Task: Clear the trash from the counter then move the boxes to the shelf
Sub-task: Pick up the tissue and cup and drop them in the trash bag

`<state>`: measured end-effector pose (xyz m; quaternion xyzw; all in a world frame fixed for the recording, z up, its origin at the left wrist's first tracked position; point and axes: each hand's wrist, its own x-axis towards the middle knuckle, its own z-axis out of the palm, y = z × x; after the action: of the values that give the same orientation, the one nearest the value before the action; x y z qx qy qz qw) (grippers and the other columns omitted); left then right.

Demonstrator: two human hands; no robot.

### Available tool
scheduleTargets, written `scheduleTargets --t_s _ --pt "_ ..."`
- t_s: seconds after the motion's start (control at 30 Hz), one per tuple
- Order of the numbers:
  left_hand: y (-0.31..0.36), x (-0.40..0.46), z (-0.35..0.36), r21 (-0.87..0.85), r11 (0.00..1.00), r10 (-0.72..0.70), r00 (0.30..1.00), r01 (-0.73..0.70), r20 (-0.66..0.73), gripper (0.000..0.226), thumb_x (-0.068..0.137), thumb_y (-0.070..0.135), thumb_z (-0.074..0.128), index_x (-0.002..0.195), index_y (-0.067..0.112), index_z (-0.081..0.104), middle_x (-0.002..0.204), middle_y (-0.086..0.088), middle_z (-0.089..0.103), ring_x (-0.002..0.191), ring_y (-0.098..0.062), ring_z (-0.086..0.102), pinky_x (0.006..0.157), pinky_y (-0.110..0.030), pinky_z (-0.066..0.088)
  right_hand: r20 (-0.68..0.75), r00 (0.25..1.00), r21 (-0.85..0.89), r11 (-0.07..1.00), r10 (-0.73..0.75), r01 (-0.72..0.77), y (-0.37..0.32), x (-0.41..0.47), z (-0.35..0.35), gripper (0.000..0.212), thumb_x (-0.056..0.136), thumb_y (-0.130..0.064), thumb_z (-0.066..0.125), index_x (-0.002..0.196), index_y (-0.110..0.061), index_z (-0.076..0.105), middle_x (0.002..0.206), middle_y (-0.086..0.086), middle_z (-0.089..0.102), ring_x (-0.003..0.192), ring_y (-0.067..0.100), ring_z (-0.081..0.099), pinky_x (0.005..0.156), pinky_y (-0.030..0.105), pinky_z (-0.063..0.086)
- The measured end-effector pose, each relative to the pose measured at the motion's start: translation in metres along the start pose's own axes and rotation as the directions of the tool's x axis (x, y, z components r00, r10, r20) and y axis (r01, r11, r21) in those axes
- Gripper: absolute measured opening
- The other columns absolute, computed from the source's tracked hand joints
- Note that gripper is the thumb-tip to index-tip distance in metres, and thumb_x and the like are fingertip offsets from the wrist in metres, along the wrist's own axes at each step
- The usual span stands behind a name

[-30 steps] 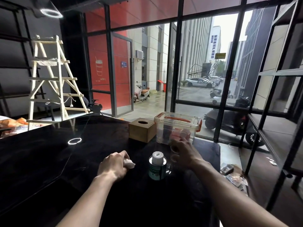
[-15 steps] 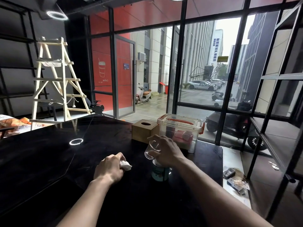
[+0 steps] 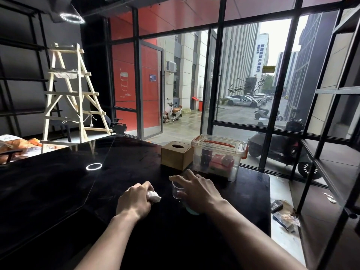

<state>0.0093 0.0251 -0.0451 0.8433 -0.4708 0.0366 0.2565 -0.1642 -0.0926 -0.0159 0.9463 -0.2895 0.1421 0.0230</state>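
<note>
My left hand (image 3: 135, 199) rests on the black counter (image 3: 58, 191), closed around a crumpled white tissue (image 3: 153, 195) that pokes out to the right. My right hand (image 3: 196, 189) holds a small clear plastic cup (image 3: 176, 190) and also covers a green bottle (image 3: 191, 210), of which only the base shows under the palm. Behind the hands stand a brown wooden tissue box (image 3: 176, 157) and a clear plastic storage box (image 3: 218, 156) with orange latches and handle.
A black metal shelf unit (image 3: 331, 172) runs along the right side. Scraps of packaging (image 3: 284, 213) lie on the floor beyond the counter's right edge. A wooden ladder rack (image 3: 74, 90) stands at the back left, and glass windows lie behind the boxes.
My right hand took the clear cup from in front of the storage box and brought it back to the bottle, now covering the bottle's top. The left hand kept the tissue.
</note>
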Motion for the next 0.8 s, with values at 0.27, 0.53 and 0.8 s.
scheduleTargets --t_s 0.27,0.53,0.8 --pt "-0.001 0.0 -0.005 -0.038 0.998 0.045 0.998 -0.046 -0.034 0.029 0.076 0.026 0.073 0.1 0.036 0.06 0.098 0.01 0.064 0.096 -0.018 0.064 0.072 -0.031 0.048 -0.062 0.998 -0.046 0.999 -0.001 -0.001 0.006 -0.007 -0.004 0.052 0.095 -0.046 0.057 0.142 -0.049 0.033 0.127 0.004 0.052 0.104 0.03 0.067 0.077 0.041 0.052" --pt "0.033 0.023 -0.021 -0.14 0.981 0.12 0.989 -0.131 -0.091 0.034 0.073 0.024 0.078 0.102 0.034 0.063 0.099 0.006 0.068 0.095 -0.021 0.067 0.075 -0.032 0.052 -0.16 0.982 -0.008 0.995 0.099 -0.101 0.027 -0.023 -0.042 0.045 0.095 -0.047 0.058 0.136 -0.046 0.041 0.131 0.001 0.053 0.105 0.027 0.069 0.086 0.048 0.059" --pt "0.093 0.019 -0.014 -0.145 0.955 0.247 0.964 -0.259 -0.097 0.039 0.074 0.021 0.079 0.109 0.031 0.062 0.107 0.002 0.068 0.099 -0.023 0.067 0.081 -0.035 0.055 -0.248 0.938 -0.098 0.957 0.242 -0.273 0.073 -0.072 -0.089 0.054 0.094 -0.044 0.06 0.144 -0.043 0.04 0.139 0.007 0.051 0.102 0.033 0.069 0.076 0.041 0.054"
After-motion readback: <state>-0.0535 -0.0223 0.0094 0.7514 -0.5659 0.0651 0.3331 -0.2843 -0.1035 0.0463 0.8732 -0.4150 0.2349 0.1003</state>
